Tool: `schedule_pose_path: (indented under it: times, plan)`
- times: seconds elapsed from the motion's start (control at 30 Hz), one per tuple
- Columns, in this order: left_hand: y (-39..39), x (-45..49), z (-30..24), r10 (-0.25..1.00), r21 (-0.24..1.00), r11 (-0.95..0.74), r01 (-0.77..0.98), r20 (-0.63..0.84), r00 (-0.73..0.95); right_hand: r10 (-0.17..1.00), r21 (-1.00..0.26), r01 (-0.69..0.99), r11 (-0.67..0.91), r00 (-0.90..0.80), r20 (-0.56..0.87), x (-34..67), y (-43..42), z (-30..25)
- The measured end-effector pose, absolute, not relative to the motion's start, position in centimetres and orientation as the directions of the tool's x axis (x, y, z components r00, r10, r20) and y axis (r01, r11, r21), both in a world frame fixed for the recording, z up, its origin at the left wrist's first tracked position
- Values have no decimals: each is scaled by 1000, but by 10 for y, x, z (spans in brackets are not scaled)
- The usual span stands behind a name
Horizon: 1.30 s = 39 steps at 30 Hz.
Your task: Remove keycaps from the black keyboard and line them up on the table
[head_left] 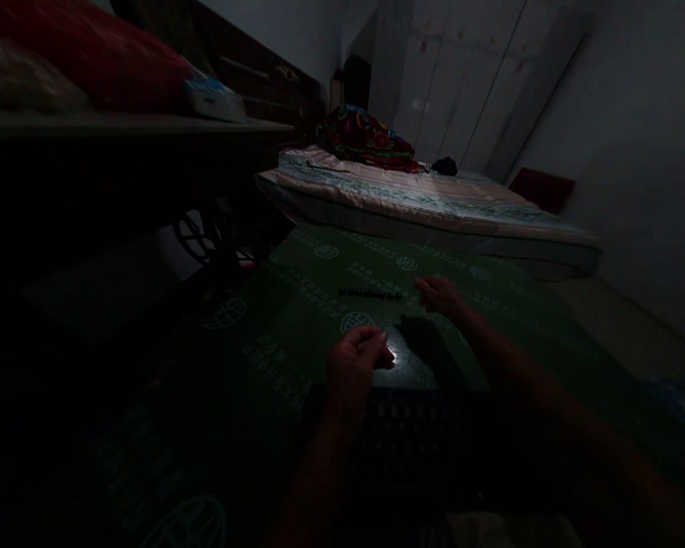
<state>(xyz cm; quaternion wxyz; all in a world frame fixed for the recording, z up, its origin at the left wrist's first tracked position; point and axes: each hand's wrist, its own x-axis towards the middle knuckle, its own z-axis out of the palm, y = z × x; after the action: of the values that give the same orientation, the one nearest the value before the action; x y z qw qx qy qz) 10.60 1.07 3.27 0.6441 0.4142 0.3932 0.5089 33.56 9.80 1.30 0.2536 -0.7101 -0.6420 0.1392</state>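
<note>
A green tabletop (pixel 285 304) printed with white globes and lettering spreads below a pale, patterned mattress (pixel 388 190), which lies beyond its far edge. A dark, rectangular keyboard (pixel 411 426) lies toward the tabletop's near edge. The left hand (pixel 351 358) is by the keyboard's far edge, thumb and fingertips drawn together; the right hand (pixel 438 294), fingers bent, is near the tabletop's far edge. Dimness hides whether either grips anything. Small, black, blocky pieces (pixel 367 293) form a row just left of the right hand.
</note>
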Motion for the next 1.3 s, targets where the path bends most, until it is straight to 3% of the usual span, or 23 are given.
schedule_pose_path:
  times: [0.1, 0.2, 0.3, 0.4, 0.53, 0.67, 0.77, 0.97, 1.3]
  plan:
    - [11, 109, 29, 964, 966, 131, -223, -72, 256, 966, -546, 837, -45, 176, 190, 335, 64, 32]
    - [7, 114, 26, 941, 997, 49, -57, -27, 336, 914, -451, 891, -44, 219, 342, 332, 25, 44]
    - [1, 118, 25, 903, 982, -127, 137, 58, 426, 863, -397, 915, -74, 258, 434, 326, -11, 49]
    - [-5, 120, 25, 849, 903, -322, 285, 143, 508, 824, -477, 876, -78, 325, 463, 314, -39, 49]
    - [-11, 122, 23, 779, 782, -486, 391, 184, 600, 835, -728, 685, 24, 387, 391, 300, -58, 46]
    - [-12, 123, 19, 732, 707, -566, 425, 193, 654, 955, -874, 481, 70, 219, 197, 296, -63, 45]
    - [-11, 123, 18, 722, 676, -588, 444, 191, 666, 987, -862, 501, 80, 82, 139, 297, -64, 47]
    - [-12, 125, 16, 685, 629, -634, 449, 188, 704, 998, -832, 554, 27, 34, 55, 296, -63, 47]
    - [-13, 125, 13, 660, 609, -662, 438, 195, 725, 993, -821, 558, 117, -70, 94, 294, -62, 40]
